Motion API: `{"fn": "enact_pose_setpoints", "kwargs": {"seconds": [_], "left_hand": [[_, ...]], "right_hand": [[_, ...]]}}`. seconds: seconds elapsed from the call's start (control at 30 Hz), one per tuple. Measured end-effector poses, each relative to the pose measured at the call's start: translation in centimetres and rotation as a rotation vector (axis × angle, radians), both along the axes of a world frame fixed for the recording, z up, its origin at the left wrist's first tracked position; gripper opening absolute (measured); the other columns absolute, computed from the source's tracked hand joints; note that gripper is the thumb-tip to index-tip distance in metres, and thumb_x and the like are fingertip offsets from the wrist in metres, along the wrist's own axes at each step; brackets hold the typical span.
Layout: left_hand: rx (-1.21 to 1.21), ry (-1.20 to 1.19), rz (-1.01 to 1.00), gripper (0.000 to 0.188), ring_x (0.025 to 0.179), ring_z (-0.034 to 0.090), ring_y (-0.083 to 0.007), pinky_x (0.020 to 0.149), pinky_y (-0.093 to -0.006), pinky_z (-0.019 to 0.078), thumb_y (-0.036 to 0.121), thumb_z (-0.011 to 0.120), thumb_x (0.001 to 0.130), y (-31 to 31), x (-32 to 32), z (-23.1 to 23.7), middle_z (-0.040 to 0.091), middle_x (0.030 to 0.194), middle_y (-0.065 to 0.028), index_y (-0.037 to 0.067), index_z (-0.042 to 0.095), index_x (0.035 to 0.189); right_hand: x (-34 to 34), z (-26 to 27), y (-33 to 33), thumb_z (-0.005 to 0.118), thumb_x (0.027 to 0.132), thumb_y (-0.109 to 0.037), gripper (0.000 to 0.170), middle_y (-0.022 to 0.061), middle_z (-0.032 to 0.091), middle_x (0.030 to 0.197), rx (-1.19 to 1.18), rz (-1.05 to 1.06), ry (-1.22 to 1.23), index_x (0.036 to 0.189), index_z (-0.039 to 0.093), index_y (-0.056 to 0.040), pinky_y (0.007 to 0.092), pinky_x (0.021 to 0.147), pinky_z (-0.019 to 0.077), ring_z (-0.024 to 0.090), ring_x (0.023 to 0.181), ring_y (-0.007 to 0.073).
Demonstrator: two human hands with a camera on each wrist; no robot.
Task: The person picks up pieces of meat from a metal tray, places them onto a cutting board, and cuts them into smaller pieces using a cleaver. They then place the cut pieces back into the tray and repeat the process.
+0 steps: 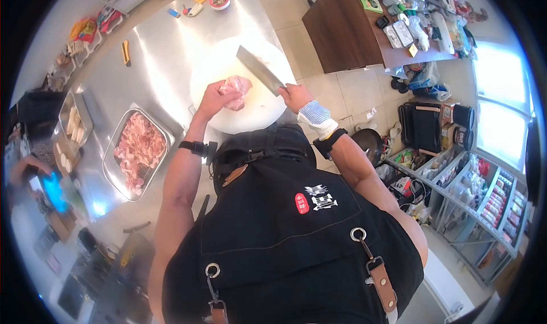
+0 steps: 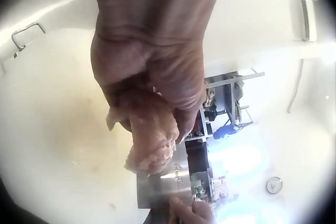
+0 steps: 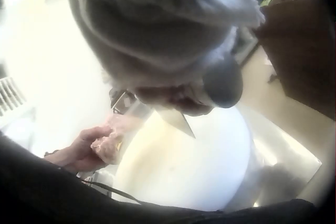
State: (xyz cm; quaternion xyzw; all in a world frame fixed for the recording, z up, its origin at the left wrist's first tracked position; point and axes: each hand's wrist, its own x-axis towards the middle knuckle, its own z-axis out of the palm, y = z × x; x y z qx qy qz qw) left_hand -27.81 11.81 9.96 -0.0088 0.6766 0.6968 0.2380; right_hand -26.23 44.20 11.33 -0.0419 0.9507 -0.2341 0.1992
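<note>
My left hand (image 1: 213, 100) grips a pale pink piece of raw meat (image 1: 237, 91) above the round white board (image 1: 216, 56). In the left wrist view the meat (image 2: 152, 134) hangs from the fingers of that hand (image 2: 149, 71). My right hand (image 1: 297, 98), in a white glove with its fingertips bare, holds a wide-bladed cleaver (image 1: 259, 70) by its handle, the blade over the board's right part. The right wrist view shows the right hand (image 3: 173, 98) round the handle, part of the blade (image 3: 176, 121) below it and the meat (image 3: 110, 142) apart to the left.
A metal tray (image 1: 106, 163) of cut raw meat stands left of the board. Farther left is another tray (image 1: 85, 114) with pale pieces. A yellow cutter (image 1: 126, 53) and a red-rimmed bowl (image 1: 219, 2) lie on the steel table (image 1: 159, 45). Another person's arm shows at far left.
</note>
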Motion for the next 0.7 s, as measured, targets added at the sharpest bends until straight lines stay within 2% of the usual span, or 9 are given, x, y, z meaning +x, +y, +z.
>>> {"fn": "enact_pose_setpoints", "kwargs": {"seconds": [0.07, 0.1, 0.17, 0.27, 0.37, 0.47, 0.57, 0.67, 0.7], "left_hand": [[0.064, -0.011, 0.081, 0.033, 0.084, 0.073, -0.0114, 0.075, -0.0305, 0.0595, 0.019, 0.091, 0.087, 0.5, -0.5, 0.8, 0.079, 0.096, -0.0074, -0.001, 0.076, 0.108], [-0.082, -0.056, 0.076, 0.035, 0.084, 0.074, -0.0126, 0.076, -0.0306, 0.0600, 0.021, 0.092, 0.087, 0.0, -0.6, 0.4, 0.079, 0.095, -0.0090, -0.001, 0.076, 0.108], [-0.374, -0.156, 0.062, 0.040, 0.085, 0.076, -0.0150, 0.078, -0.0310, 0.0609, 0.027, 0.093, 0.085, -1.2, -0.3, -1.4, 0.080, 0.095, -0.0120, -0.001, 0.076, 0.109], [-0.655, -0.098, 0.144, 0.050, 0.086, 0.079, -0.0210, 0.080, -0.0340, 0.0618, 0.040, 0.092, 0.084, -3.1, 1.1, -4.5, 0.081, 0.097, -0.0169, 0.000, 0.077, 0.110], [-0.763, -0.094, 0.105, 0.056, 0.087, 0.081, -0.0288, 0.082, -0.0395, 0.0624, 0.050, 0.089, 0.084, -3.9, 2.2, -1.8, 0.082, 0.100, -0.0180, 0.001, 0.078, 0.110], [-1.109, -0.004, -0.006, 0.048, 0.093, 0.079, -0.0332, 0.085, -0.0447, 0.0615, 0.048, 0.087, 0.086, -3.0, 2.7, 1.6, 0.082, 0.105, -0.0139, 0.006, 0.079, 0.109], [-1.143, 0.474, 0.135, 0.038, 0.101, 0.074, -0.0350, 0.089, -0.0466, 0.0595, 0.042, 0.084, 0.087, -2.3, 3.5, -0.2, 0.079, 0.108, -0.0112, 0.010, 0.081, 0.109], [-0.805, 0.501, 0.063, 0.032, 0.107, 0.071, -0.0342, 0.091, -0.0465, 0.0581, 0.034, 0.082, 0.086, -1.0, 3.1, -0.5, 0.077, 0.111, -0.0099, 0.013, 0.081, 0.110], [-0.788, 0.515, 0.097, 0.031, 0.107, 0.071, -0.0343, 0.092, -0.0464, 0.0579, 0.031, 0.082, 0.086, -0.7, 3.1, -1.5, 0.076, 0.112, -0.0098, 0.012, 0.081, 0.110]], "right_hand": [[0.0, 0.0, 0.3, 0.056, 0.109, -0.041, 0.043, 0.0281, 0.076, 0.094, 0.020, -0.033, 0.004, 0.102, 0.075, -0.0035, 0.0592, 0.089, 0.0583, 0.073, 0.094, 0.0495], [0.0, 0.0, 0.4, 0.056, 0.109, -0.041, 0.043, 0.0287, 0.076, 0.094, 0.030, -0.053, 0.007, 0.102, 0.074, -0.0033, 0.0595, 0.090, 0.0580, 0.073, 0.094, 0.0500], [0.1, 0.2, 0.6, 0.058, 0.109, -0.041, 0.043, 0.0274, 0.074, 0.086, 0.022, 0.000, 0.064, 0.099, 0.073, -0.0028, 0.0592, 0.082, 0.0579, 0.072, 0.087, 0.0509], [0.9, 2.1, -0.1, 0.058, 0.110, -0.041, 0.041, 0.0254, 0.073, 0.079, 0.062, 0.096, 0.111, 0.098, 0.072, -0.0039, 0.0588, 0.076, 0.0582, 0.072, 0.081, 0.0498], [1.8, 5.3, -1.3, 0.057, 0.111, -0.040, 0.039, 0.0234, 0.074, 0.077, 0.118, 0.238, 0.081, 0.102, 0.070, -0.0053, 0.0573, 0.075, 0.0598, 0.074, 0.077, 0.0458], [2.1, 6.2, -2.4, 0.056, 0.111, -0.039, 0.036, 0.0206, 0.074, 0.074, 0.160, 0.383, 0.073, 0.104, 0.069, -0.0059, 0.0553, 0.072, 0.0606, 0.075, 0.073, 0.0425], [2.0, 6.3, -2.9, 0.056, 0.111, -0.037, 0.034, 0.0193, 0.075, 0.074, 0.205, 0.451, 0.066, 0.104, 0.068, -0.0058, 0.0540, 0.070, 0.0606, 0.076, 0.072, 0.0410], [1.6, 5.3, -3.1, 0.055, 0.112, -0.038, 0.035, 0.0208, 0.073, 0.072, 0.211, 0.462, 0.069, 0.104, 0.067, -0.0050, 0.0561, 0.070, 0.0601, 0.075, 0.073, 0.0436], [1.6, 4.5, -3.0, 0.055, 0.112, -0.038, 0.036, 0.0217, 0.072, 0.071, 0.200, 0.465, 0.072, 0.104, 0.067, -0.0047, 0.0573, 0.070, 0.0598, 0.075, 0.072, 0.0450]]}}
